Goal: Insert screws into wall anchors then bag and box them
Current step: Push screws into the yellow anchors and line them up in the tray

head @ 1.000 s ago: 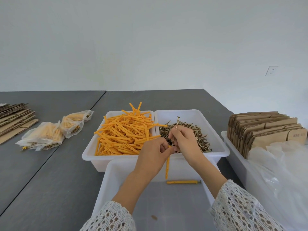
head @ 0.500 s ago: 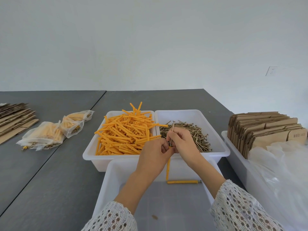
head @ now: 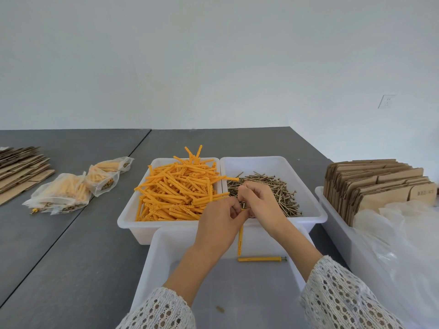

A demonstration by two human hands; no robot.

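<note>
My left hand [head: 219, 224] pinches the orange anchor [head: 240, 241], which hangs over the near white bin [head: 152, 260]. My right hand [head: 260, 203] pinches the screw [head: 243, 205] at its top. If I push crooked, the screw could jam or slip out.

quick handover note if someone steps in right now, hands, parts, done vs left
Left hand grips an orange anchor held upright over the near bin. Right hand pinches the screw, only its head showing above the anchor.
Done: one assembled anchor lies in the near bin; filled bags on the table at left.
Left: loose anchors and screws fill the far bins; flat cartons at right still unfolded.
</note>
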